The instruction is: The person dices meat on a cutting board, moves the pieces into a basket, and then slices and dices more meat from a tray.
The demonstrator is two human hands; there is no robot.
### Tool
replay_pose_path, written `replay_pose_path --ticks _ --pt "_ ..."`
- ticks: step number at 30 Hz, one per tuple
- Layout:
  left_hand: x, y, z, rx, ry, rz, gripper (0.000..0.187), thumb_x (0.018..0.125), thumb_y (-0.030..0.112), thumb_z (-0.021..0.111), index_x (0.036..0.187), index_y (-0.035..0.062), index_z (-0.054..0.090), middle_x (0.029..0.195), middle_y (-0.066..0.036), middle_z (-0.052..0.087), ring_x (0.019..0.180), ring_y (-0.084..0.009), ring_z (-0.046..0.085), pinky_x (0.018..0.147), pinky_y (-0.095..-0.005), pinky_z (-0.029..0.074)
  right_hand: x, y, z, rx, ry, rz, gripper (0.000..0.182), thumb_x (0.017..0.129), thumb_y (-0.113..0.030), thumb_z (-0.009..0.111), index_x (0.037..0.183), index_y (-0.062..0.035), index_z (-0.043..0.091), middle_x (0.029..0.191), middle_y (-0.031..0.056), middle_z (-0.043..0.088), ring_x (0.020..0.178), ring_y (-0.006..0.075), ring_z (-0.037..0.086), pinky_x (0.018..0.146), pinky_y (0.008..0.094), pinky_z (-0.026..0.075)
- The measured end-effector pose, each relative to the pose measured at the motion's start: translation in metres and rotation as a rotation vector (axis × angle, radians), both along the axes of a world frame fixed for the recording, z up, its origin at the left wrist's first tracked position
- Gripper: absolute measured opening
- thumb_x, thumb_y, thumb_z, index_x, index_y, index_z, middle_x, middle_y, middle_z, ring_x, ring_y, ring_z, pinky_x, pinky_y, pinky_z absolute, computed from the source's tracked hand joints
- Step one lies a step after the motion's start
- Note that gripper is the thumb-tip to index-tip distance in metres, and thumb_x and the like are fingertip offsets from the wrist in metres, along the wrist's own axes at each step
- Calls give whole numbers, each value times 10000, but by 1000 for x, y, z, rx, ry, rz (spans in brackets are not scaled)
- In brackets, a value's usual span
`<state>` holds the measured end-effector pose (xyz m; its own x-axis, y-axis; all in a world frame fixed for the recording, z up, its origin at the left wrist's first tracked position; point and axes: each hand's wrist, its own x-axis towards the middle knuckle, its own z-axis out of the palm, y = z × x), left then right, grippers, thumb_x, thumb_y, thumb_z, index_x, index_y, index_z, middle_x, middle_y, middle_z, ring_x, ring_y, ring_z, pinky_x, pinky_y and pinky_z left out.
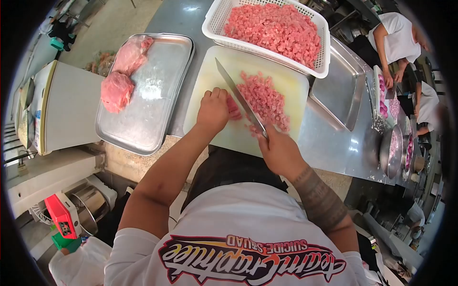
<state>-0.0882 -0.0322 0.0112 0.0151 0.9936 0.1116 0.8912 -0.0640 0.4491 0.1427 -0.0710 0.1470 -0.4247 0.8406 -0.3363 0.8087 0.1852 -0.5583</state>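
My right hand [279, 151] is wrapped round the handle of a long kitchen knife [240, 97], whose blade points up and to the left over a pale cutting board [200, 102]. My left hand [214, 108] is closed, fingers curled, on strips of raw meat [233, 108] just left of the blade. To the right of the blade lies a loose heap of small pink meat cubes [265, 99]. A white perforated basket [324, 52] full of diced meat [272, 28] stands at the board's far edge.
On the left, a metal tray [150, 107] holds two larger raw meat pieces [125, 71]. Another metal tray [336, 88] sits right of the board. Co-workers [393, 43] stand at the far right near purple onions [383, 97] and a metal bowl [391, 150].
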Motion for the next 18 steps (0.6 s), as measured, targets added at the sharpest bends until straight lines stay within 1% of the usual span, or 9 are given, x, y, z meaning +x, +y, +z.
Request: replay_pose_path --ticks 2,3,5,8,11,14,17,18 --pt "2 -1 -3 0 56 -4 215 916 81 569 1109 16 637 1151 -155 627 1059 -357 593 955 -466 501 7 -11 21 -82 -7 -10 352 1073 -284 547 1258 14 570 921 280 715 904 487 702 801 604 525" --pt "2 0 -5 -2 60 2 220 914 82 574 1115 15 634 1157 -155 625 1066 -357 591 957 -465 501 6 -10 10 -5 31 14 359 1074 -284 545 1270 16 566 925 280 715 902 486 703 803 602 527" --pt "1 0 -9 -8 72 10 231 911 83 585 1126 12 629 1169 -155 620 1081 -357 587 961 -465 501 -2 -6 -32 147 110 56 374 1077 -284 541 1295 19 557 933 280 716 896 484 705 806 597 530" --pt "2 -2 0 -34 92 -3 261 897 85 609 1148 12 620 1156 -157 619 1078 -358 588 968 -460 497 -40 31 -65 -31 118 -11 384 1081 -289 535 1304 23 554 940 272 721 887 482 709 816 594 533" --pt "-2 1 9 -119 24 13 273 889 82 623 1153 14 612 1138 -155 614 1084 -361 588 975 -450 493 -40 42 -44 -67 115 2 326 1080 -269 554 1213 28 568 843 255 695 857 511 676 780 590 521" --pt "-5 -7 9 -25 -10 46 247 899 76 603 1140 22 614 1118 -154 614 1068 -360 585 973 -444 489 -19 12 -17 80 35 37 365 1077 -291 540 1256 26 571 947 261 729 879 473 715 815 581 537" --pt "-5 -10 -2 -26 61 -5 237 904 70 585 1134 22 614 1108 -156 616 1047 -357 581 970 -444 490 -1 -8 10 11 85 38 313 1058 -253 584 1205 24 572 826 262 683 840 517 668 784 598 515" --pt "-6 -9 -6 3 57 7 222 899 65 594 1116 20 610 1094 -163 614 1028 -366 580 951 -453 488 -4 -7 -8 91 74 57 312 1059 -251 582 1206 23 572 826 260 685 839 515 671 788 596 516"
